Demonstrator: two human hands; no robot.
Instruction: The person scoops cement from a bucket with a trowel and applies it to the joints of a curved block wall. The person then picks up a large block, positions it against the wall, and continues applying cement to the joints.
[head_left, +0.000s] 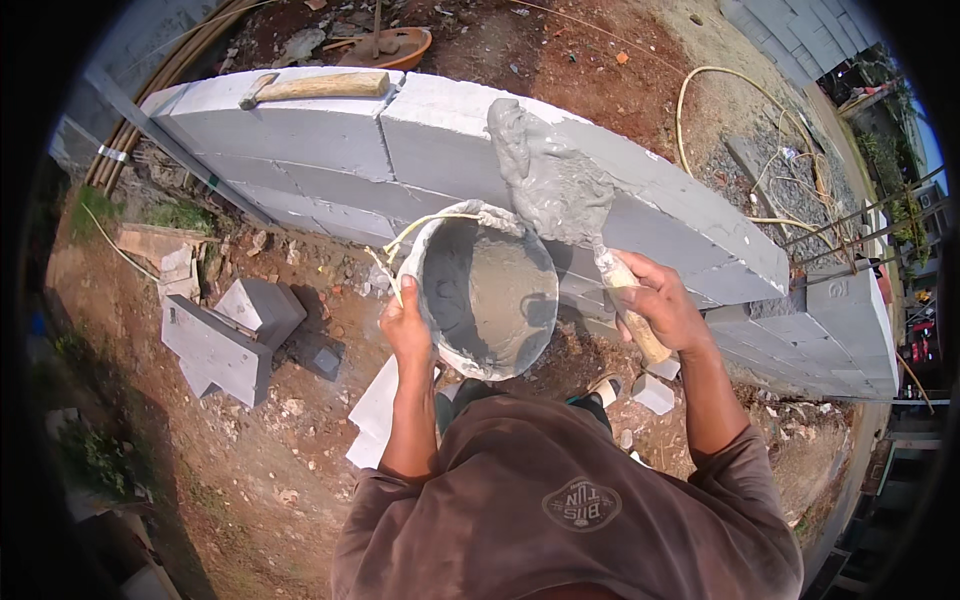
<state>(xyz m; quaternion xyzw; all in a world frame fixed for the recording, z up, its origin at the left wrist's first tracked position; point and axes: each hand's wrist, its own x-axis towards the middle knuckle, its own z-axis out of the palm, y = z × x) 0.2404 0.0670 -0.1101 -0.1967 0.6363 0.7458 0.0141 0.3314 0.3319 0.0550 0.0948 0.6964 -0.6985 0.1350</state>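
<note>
Mortar hides the trowel blade in my head view, reaching over the wall top. From afar I'd judge: keep blade flat, spread evenly, bucket close beneath. Right hand wraps the trowel handle, fingers curled. Left hand grips the bucket's side, thumb up; its fingers I can't see.
</note>
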